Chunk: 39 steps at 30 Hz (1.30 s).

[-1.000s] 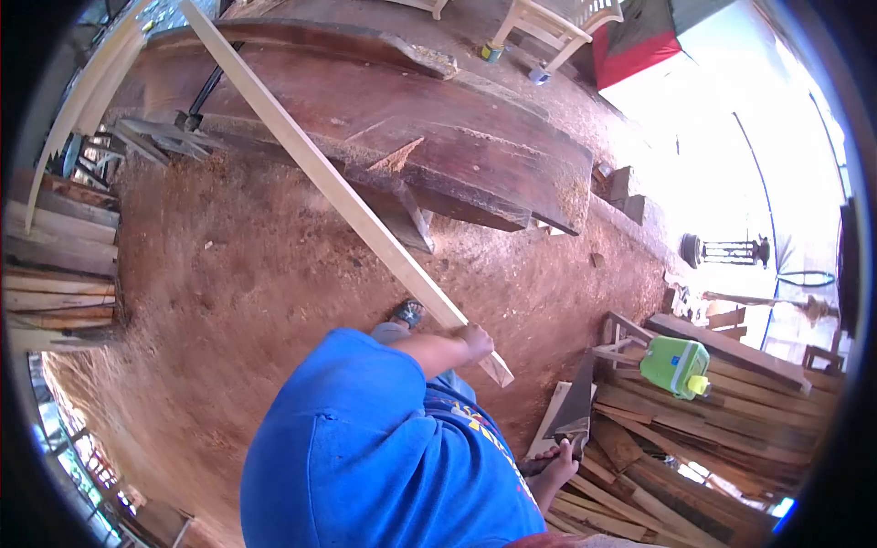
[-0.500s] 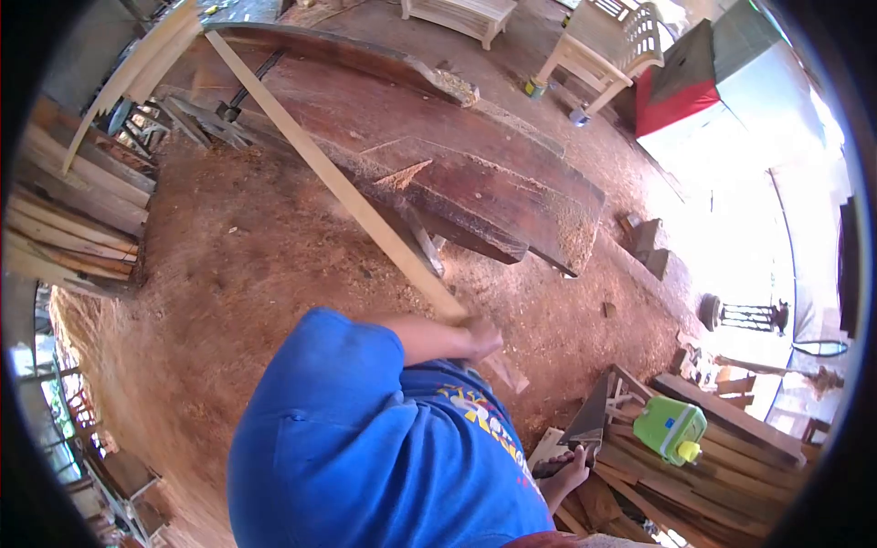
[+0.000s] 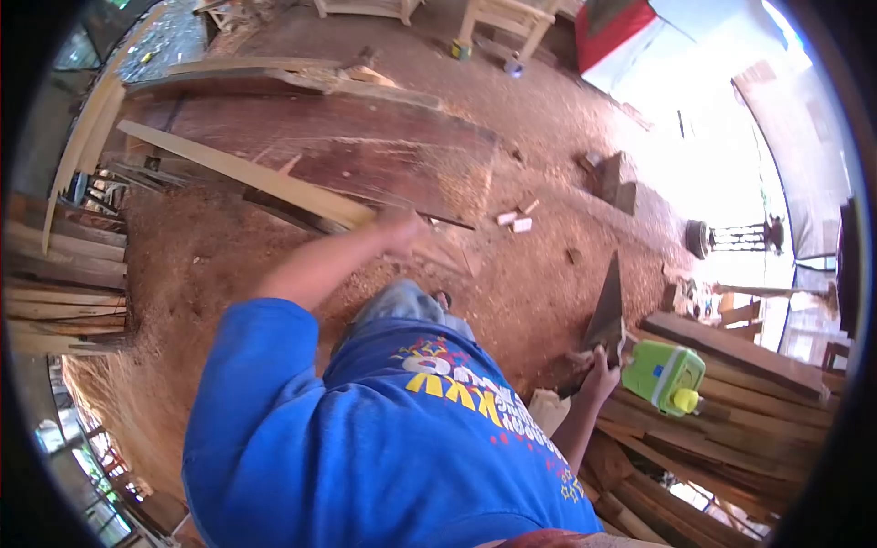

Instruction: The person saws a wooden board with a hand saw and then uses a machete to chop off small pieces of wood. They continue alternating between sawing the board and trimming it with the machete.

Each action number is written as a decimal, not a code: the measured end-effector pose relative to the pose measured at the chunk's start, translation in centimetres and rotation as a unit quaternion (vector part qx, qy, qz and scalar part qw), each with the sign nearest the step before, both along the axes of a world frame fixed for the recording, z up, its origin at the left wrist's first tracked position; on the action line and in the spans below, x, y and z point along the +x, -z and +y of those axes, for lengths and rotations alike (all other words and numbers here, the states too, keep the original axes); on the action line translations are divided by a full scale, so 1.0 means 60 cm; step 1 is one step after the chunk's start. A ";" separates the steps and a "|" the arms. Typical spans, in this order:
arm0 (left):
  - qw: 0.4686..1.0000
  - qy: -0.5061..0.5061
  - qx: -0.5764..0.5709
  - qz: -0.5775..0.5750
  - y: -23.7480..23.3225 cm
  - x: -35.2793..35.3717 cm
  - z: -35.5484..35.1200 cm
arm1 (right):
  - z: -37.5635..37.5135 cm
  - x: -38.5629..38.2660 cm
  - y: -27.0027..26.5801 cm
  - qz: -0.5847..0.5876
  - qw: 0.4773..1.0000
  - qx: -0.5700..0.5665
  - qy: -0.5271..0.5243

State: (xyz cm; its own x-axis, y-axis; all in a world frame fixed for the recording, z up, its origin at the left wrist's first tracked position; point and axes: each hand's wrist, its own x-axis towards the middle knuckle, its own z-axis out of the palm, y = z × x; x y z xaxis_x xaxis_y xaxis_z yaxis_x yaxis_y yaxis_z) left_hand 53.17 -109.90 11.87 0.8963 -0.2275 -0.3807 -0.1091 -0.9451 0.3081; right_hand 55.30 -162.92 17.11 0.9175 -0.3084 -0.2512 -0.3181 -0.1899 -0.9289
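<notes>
My left hand (image 3: pixel 400 229) is closed around a long pale wooden board (image 3: pixel 251 175) near its close end. The board slants away over the edge of a thick reddish-brown timber slab (image 3: pixel 365 169) strewn with sawdust, and a short end of it sticks out past my hand. On the right, my right hand (image 3: pixel 599 373) grips a handsaw (image 3: pixel 607 306) by its handle, the dark blade pointing upward and away from me. The saw is apart from the board. Close beside my right hand stands a green jug (image 3: pixel 650 373) with a yellow cap.
Stacked planks (image 3: pixel 731 457) lie at right under the jug, and more boards (image 3: pixel 64 306) pile up at left. Concrete blocks (image 3: pixel 618 183) and small offcuts (image 3: pixel 521 224) sit on the sawdust-covered ground. An unfinished wooden chair (image 3: pixel 507 27) stands at the back.
My left hand has shifted the board's near end left and up against the slab. My right hand has raised the saw from low by the planks, its blade now upright. My view has turned too.
</notes>
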 end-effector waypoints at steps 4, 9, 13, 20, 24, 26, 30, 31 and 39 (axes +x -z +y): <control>0.994 -0.099 0.015 0.033 -0.012 0.132 0.023 | 0.056 0.084 -0.086 -0.029 0.999 -0.020 -0.011; 0.990 -0.127 0.058 0.003 -0.014 0.300 0.079 | 0.131 0.157 -0.102 -0.125 0.980 -0.084 -0.127; 0.982 -0.174 0.048 0.049 0.018 0.439 0.139 | 0.198 0.218 -0.115 0.012 0.987 0.023 -0.158; 0.980 -0.190 0.057 0.029 0.033 0.466 0.139 | 0.298 0.343 -0.117 0.072 0.946 -0.004 -0.315; 0.971 -0.203 0.123 0.041 0.058 0.472 0.129 | 0.355 0.426 -0.122 0.064 0.910 -0.042 -0.408; 0.955 -0.258 0.144 -0.003 0.061 0.456 0.104 | 0.368 0.460 -0.116 0.067 0.883 -0.056 -0.460; 0.921 -0.365 0.137 -0.020 0.055 0.457 0.062 | 0.372 0.494 -0.089 0.094 0.859 -0.043 -0.501; 0.915 -0.380 0.132 -0.021 0.052 0.457 0.053 | 0.365 0.499 -0.080 0.096 0.853 -0.043 -0.511; 0.882 -0.409 0.221 -0.075 0.093 0.465 0.033 | 0.291 0.527 -0.035 0.012 0.821 -0.008 -0.571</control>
